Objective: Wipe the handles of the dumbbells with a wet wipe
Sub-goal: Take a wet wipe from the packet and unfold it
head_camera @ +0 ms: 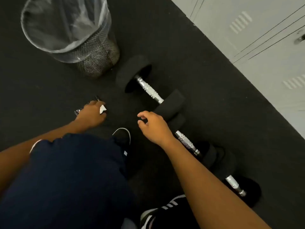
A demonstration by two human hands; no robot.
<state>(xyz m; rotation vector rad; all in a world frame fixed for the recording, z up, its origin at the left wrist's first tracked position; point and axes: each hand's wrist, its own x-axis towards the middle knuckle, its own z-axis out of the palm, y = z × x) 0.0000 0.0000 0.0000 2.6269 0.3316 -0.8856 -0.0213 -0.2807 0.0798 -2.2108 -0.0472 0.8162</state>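
While three dumbbells (149, 87) lie in a line on the black floor from centre toward 5 o'clock, the left hand (90, 114) at 9 o'clock pinches a white wet wipe (102, 109) and the right hand (153, 127) hovers half-open, empty, beside the middle dumbbell.

Mesh bin (92, 52), grey lockers (264, 47)

- Views: one, head-worn, wide-angle.
- Direction: steeply down and forward onto the dark floor mat (206, 83).
- Nearness: close; the wearer's forearms and knee fill the lower frame.
- Far edge: mesh wastebasket (92, 52), grey lockers (264, 52).
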